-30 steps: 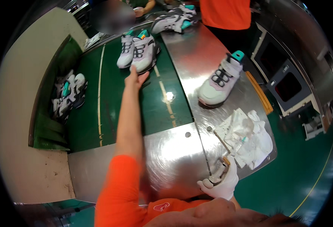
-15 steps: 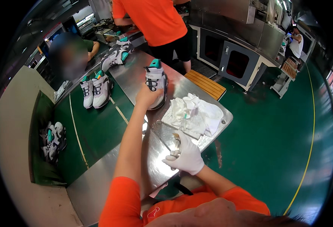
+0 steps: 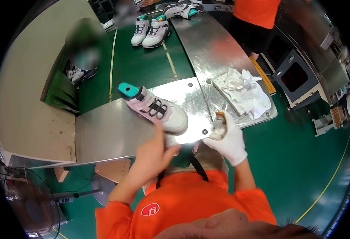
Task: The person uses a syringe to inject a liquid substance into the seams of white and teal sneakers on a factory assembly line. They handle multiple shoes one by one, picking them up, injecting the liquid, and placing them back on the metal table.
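Note:
A white and pale pink sneaker (image 3: pixel 171 116) with black laces and a teal tab stands on the metal table, toe pointing right. Just below its near side is my bare left hand (image 3: pixel 153 153). Its thumb and index finger are spread, and the index tip reaches the shoe's edge; whether they touch I cannot tell. My right hand (image 3: pixel 228 139), in a white glove, is closed around a small whitish wad (image 3: pixel 218 128) by the table's front edge. The glove partly hides it.
White cloths (image 3: pixel 244 93) lie in a pile on the metal table (image 3: pixel 103 131). Beyond stand a pair of sneakers (image 3: pixel 155 35) and more shoes (image 3: pixel 183 8). A beige panel (image 3: pixel 35 87) borders the left, with a fan (image 3: pixel 33 209) below. Another person in orange (image 3: pixel 256 14) stands behind the table.
The sneaker my left hand gripped now stands nearer me, turned toe-right, and that hand has let go. My right hand still holds the wad. The view has turned.

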### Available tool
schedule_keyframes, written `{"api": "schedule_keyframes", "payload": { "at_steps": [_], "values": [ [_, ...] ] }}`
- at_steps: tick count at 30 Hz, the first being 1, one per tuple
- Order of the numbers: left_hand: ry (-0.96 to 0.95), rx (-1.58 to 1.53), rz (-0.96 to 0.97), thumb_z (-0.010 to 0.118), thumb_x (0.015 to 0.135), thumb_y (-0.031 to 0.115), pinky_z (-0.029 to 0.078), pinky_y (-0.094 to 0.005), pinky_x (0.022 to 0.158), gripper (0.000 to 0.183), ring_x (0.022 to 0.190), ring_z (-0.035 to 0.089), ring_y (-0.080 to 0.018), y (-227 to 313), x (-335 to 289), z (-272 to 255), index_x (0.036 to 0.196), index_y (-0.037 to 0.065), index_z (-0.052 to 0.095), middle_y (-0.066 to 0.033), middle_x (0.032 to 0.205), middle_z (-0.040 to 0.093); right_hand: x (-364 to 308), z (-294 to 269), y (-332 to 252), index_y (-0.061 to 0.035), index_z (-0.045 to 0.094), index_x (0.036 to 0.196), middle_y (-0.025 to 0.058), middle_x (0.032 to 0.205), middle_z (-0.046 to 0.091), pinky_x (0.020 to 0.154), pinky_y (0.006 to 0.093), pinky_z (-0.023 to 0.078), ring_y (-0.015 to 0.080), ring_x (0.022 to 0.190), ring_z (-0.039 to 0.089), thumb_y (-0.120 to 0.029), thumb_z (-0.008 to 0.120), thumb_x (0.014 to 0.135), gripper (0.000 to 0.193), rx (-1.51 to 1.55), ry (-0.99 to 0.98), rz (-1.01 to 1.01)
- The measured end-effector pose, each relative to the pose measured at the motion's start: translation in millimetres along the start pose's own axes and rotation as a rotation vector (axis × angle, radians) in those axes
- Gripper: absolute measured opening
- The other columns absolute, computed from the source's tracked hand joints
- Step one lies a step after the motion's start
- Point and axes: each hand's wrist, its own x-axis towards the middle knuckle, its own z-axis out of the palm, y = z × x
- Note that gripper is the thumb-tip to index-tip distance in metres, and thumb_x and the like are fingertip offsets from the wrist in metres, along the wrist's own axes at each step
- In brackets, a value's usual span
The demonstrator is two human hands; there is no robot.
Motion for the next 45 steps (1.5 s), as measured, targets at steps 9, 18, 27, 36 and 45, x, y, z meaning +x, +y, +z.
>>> {"api": "schedule_keyframes", "payload": {
  "at_steps": [9, 18, 27, 36, 45],
  "values": [
    [0.221, 0.512, 0.529, 0.084, 0.066, 0.034, 0.026, -0.0600, 0.113, 0.071, 0.123, 0.050, -0.0389, -30, 91, -93, 0.126, 0.008, 0.054, -0.0099, 0.124, 0.060, 10, -46, 9, -0.0011, 0.051, 0.129, 0.0015, 0.094, 0.061, 0.070, 0.0228, 0.049, 0.0070, 0.077, 0.056, -0.004, 0.077, 0.068, 0.067, 0.240, -0.019, 0.314],
    [0.339, 0.549, 0.667, 0.079, 0.070, 0.020, 0.047, -0.0526, 0.098, 0.041, 0.107, 0.060, -0.0361, -88, -17, -78, 0.104, 0.006, 0.061, -0.0167, 0.112, 0.061, 20, -56, -18, 0.0098, 0.046, 0.130, 0.0153, 0.098, 0.059, 0.066, 0.0262, 0.043, 0.0167, 0.065, 0.051, -0.036, 0.063, 0.072, 0.076, 0.662, -0.533, 0.194],
    [0.450, 0.470, 0.633, 0.076, 0.070, 0.013, 0.057, -0.0446, 0.083, 0.031, 0.105, 0.062, -0.0345, -83, -39, -63, 0.098, 0.008, 0.064, -0.0169, 0.114, 0.062, 55, 16, -59, 0.0135, 0.036, 0.128, 0.0169, 0.089, 0.056, 0.072, 0.0366, 0.039, 0.0261, 0.075, 0.048, -0.061, 0.071, 0.067, 0.102, 1.066, -0.818, 0.272],
    [0.464, 0.487, 0.595, 0.070, 0.079, 0.009, 0.058, -0.0413, 0.085, 0.028, 0.107, 0.064, -0.0327, -88, -38, -59, 0.105, 0.012, 0.060, -0.0153, 0.119, 0.063, 76, 63, -55, 0.0088, 0.054, 0.117, 0.0231, 0.092, 0.060, 0.056, 0.0302, 0.043, 0.0227, 0.063, 0.052, -0.062, 0.053, 0.058, 0.092, 0.965, -0.854, 0.340],
    [0.442, 0.533, 0.575, 0.069, 0.081, 0.014, 0.056, -0.0392, 0.089, 0.027, 0.107, 0.065, -0.0309, -85, -41, -64, 0.106, 0.013, 0.061, -0.0136, 0.120, 0.064, 80, 68, -46, -0.0037, 0.063, 0.101, 0.0221, 0.108, 0.055, 0.063, 0.0339, 0.045, 0.0275, 0.077, 0.051, -0.057, 0.060, 0.064, 0.064, 1.073, -0.952, 0.361]
  ]
}}
